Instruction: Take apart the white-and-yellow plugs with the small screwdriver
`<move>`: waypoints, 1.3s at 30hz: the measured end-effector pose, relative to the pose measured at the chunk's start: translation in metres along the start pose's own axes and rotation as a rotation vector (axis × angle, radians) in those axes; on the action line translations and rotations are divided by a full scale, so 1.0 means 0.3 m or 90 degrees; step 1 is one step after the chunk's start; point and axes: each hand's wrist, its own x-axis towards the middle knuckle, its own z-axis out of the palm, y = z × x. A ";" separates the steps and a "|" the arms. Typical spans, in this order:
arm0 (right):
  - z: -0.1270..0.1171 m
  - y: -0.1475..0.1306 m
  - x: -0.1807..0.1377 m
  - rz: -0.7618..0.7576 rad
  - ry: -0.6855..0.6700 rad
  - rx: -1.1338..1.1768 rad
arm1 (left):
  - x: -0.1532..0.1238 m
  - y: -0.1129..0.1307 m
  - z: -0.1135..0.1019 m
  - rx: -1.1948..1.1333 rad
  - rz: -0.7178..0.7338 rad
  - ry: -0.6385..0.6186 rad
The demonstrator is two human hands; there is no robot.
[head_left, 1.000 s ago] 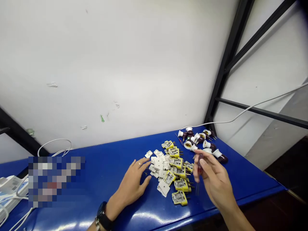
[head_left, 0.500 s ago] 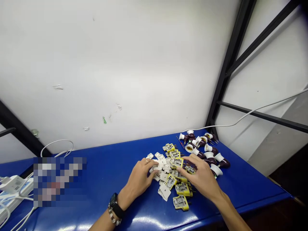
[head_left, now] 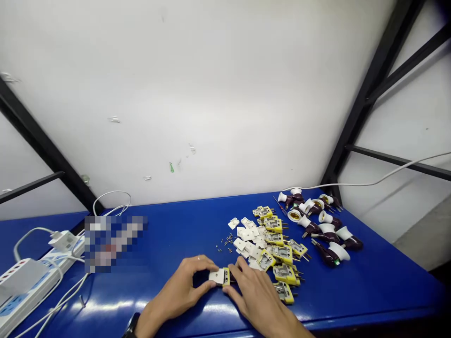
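Note:
Both hands meet near the front edge of the blue table (head_left: 169,234). My left hand (head_left: 179,288) and my right hand (head_left: 255,293) pinch one plug (head_left: 220,276) between them, a white cover on a yellow base. The left fingers curl round its left end and the right fingers press its right end. Just behind lies a pile of yellow plug bases (head_left: 280,246) and loose white covers (head_left: 248,237). Tiny screws (head_left: 225,244) are scattered left of the pile.
Brown and white lamp sockets (head_left: 322,223) lie at the back right, with a small red screwdriver (head_left: 279,205) beside them. A white power strip (head_left: 26,281) with cables sits at the far left. A blurred patch (head_left: 114,239) covers something left of centre. A black steel frame (head_left: 355,117) rises at the right.
Both hands have pulled back from the pile towards the table's front edge, now holding a plug together. The view has shifted left, showing more of the power strip.

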 end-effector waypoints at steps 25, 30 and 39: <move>-0.029 0.015 0.005 0.019 -0.050 0.042 | 0.045 -0.005 0.040 -0.008 0.053 -0.023; -0.047 0.022 0.010 0.027 -0.065 0.066 | 0.068 0.003 0.035 0.019 0.085 -0.061; -0.047 0.040 0.017 0.040 -0.061 0.135 | 0.091 0.055 -0.008 0.094 0.144 -0.153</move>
